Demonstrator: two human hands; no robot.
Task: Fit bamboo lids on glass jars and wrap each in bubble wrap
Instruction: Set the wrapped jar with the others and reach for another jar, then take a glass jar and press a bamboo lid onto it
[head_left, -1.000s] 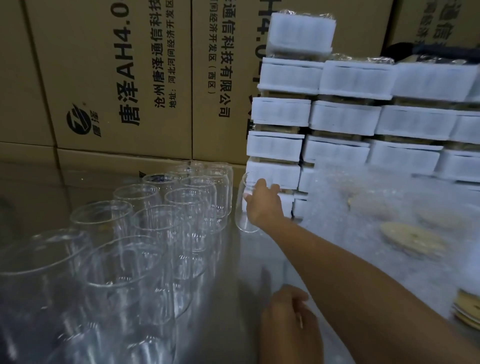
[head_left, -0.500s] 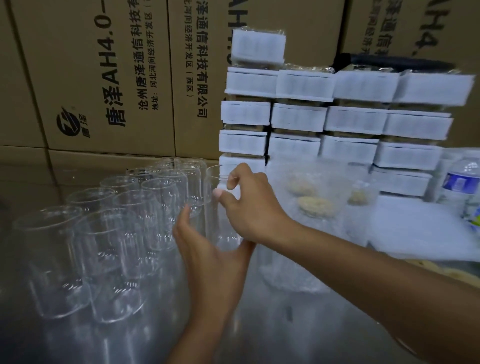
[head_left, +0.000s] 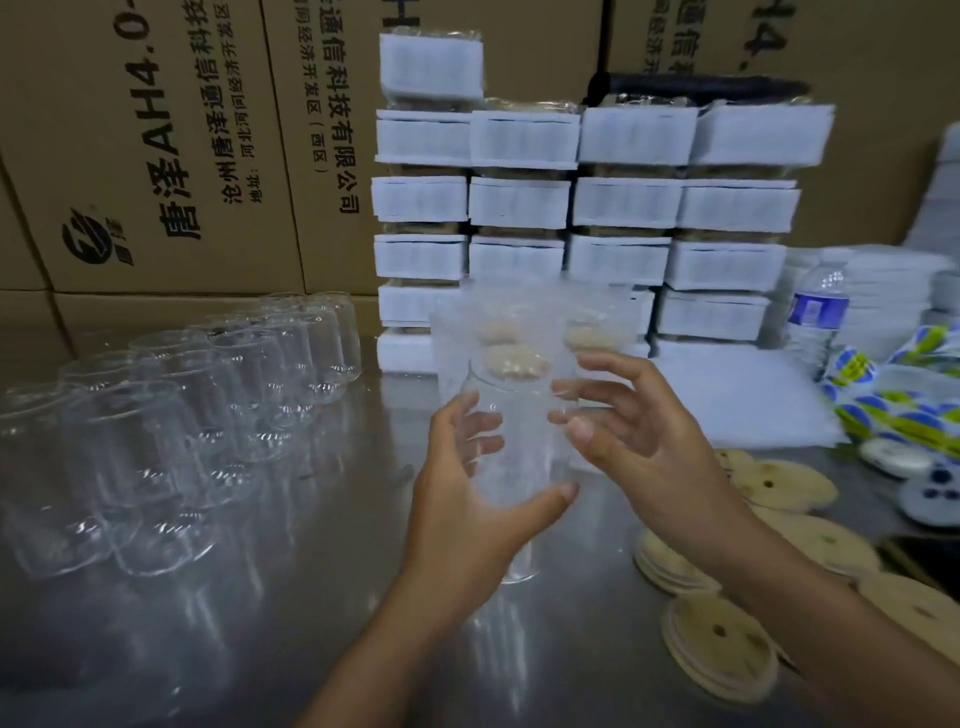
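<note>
You gripped the glass jar (head_left: 511, 447) upright above the steel table (head_left: 260, 623) in your left hand (head_left: 462, 509), ready for capping, while your right hand (head_left: 639, 441) hovered slack-fingered just beside it, probably free to fetch a bamboo lid (head_left: 719, 644) nearby.

Glass jars (head_left: 171, 415) crowd the left edge of the counter (head_left: 311, 597). There are at least ten, but the clear glass overlaps too much for an exact count. One single jar (head_left: 511, 467) is apart from them, gripped by the left hand (head_left: 467, 499), with the right hand (head_left: 639, 441) beside it. Bamboo lids (head_left: 774, 483) lie in six spots toward the right edge, some of them stacked. At the back edge there are at least sixteen white-wrapped packs (head_left: 519, 202) in four columns. One water bottle (head_left: 818, 317) stands at the back right corner.
</note>
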